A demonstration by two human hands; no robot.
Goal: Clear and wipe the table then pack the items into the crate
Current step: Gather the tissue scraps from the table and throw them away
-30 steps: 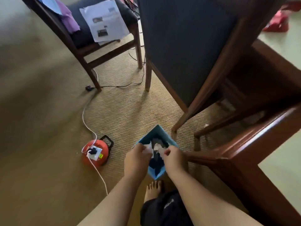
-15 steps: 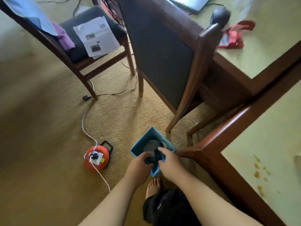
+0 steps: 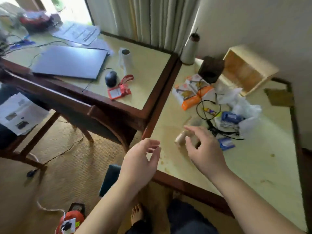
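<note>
Black cables [image 3: 209,115] and wrappers [image 3: 243,105] crowd the table [image 3: 253,162].

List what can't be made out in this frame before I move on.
- Pale object on the table, head view: right hand covers most of it; motion blur.
- Blue bin on the floor: left hand hides its inside.
- Red object, top left: blurred.
- Crate: inside smeared by blur.

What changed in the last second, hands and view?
Both hands left the blue bin on the floor and came up. The left hand hangs open over the table edge; the right hand reaches over the table toward a small roll. The view rose from floor to tabletop. The orange cable reel stayed put.
</note>
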